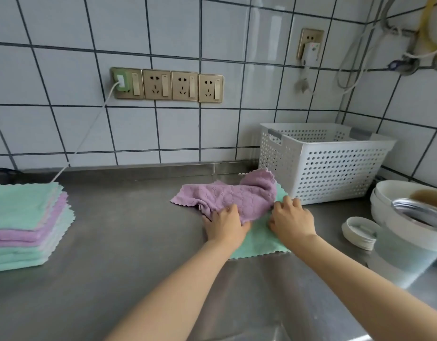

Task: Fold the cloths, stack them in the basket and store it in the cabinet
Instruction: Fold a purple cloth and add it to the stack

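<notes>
A crumpled purple cloth (233, 195) lies on the steel counter, partly over a flat green cloth (259, 242). My left hand (224, 223) grips the purple cloth's near edge. My right hand (292, 219) holds the same cloth's right end, fingers curled into the fabric. Behind them, against the tiled wall, stands a white perforated basket (335, 166), nothing visible inside it. A stack of several flat green and purple cloths (25, 225) sits at the far left of the counter.
White bowls with a metal lid (414, 212) and a small white dish (360, 232) crowd the right side. A row of wall sockets (167, 84) has one white cable running down to the counter. The sink edge (274, 333) is at the near bottom.
</notes>
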